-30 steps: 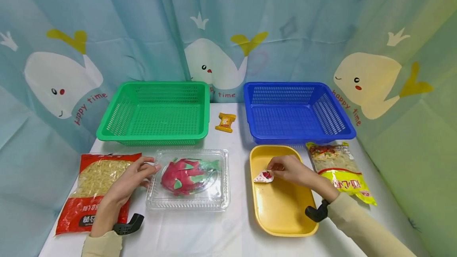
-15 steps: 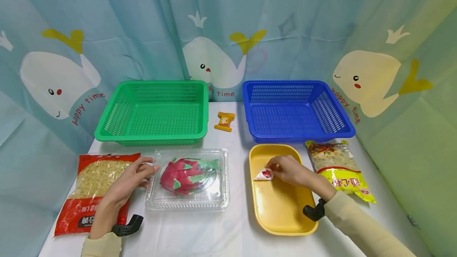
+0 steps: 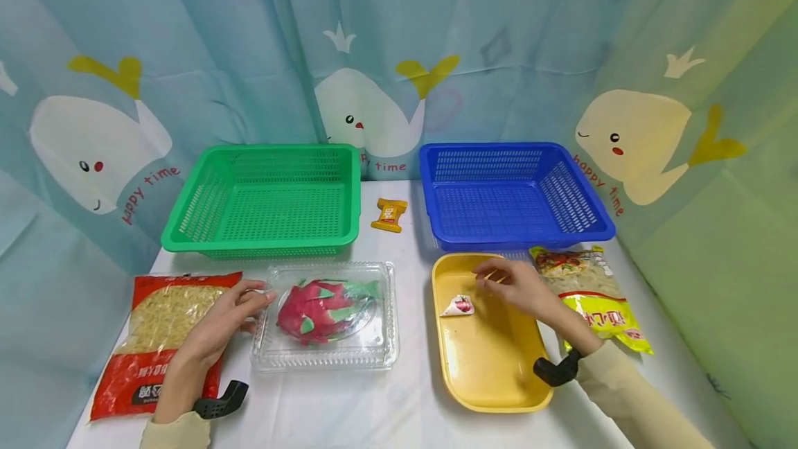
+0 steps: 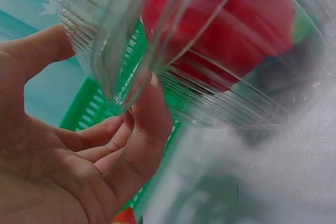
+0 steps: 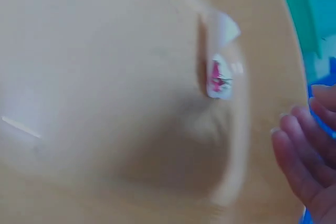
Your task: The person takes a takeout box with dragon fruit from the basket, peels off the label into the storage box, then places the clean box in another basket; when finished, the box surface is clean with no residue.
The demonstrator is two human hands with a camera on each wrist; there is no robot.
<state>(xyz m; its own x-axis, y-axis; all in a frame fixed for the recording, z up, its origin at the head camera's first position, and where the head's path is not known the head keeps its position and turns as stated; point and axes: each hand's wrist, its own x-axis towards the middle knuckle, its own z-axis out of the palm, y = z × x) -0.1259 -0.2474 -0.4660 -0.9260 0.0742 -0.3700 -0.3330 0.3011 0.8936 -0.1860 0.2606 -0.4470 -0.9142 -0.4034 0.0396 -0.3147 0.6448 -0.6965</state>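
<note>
My left hand (image 3: pixel 227 314) holds the left edge of a clear plastic clamshell box (image 3: pixel 380 355), thumb and forefinger on its rim in the left wrist view. Through the lid shows a pink and green dragon fruit (image 3: pixel 314 314). My right hand (image 3: pixel 514 286) hovers over the yellow tray (image 3: pixel 492 373), its fingers loosely bent and holding nothing. A small white wrapped piece, cone-shaped with a red fruit print (image 3: pixel 460 305), lies in the tray near its left wall. In the right wrist view, this wrapped piece (image 5: pixel 219 77) sits apart from my fingertips (image 5: pixel 286 140).
Behind stand a green basket (image 3: pixel 355 227) and a blue basket (image 3: pixel 436 227), with an orange-yellow snack packet (image 3: pixel 389 215) between them. A red bag of dry noodles or pasta (image 3: pixel 162 338) lies at far left, a yellow food bag (image 3: pixel 592 296) right of the tray.
My right hand has let go of the white wrapped piece and moved up and right of it. The piece stays in the tray. My left hand has kept its place at the box.
</note>
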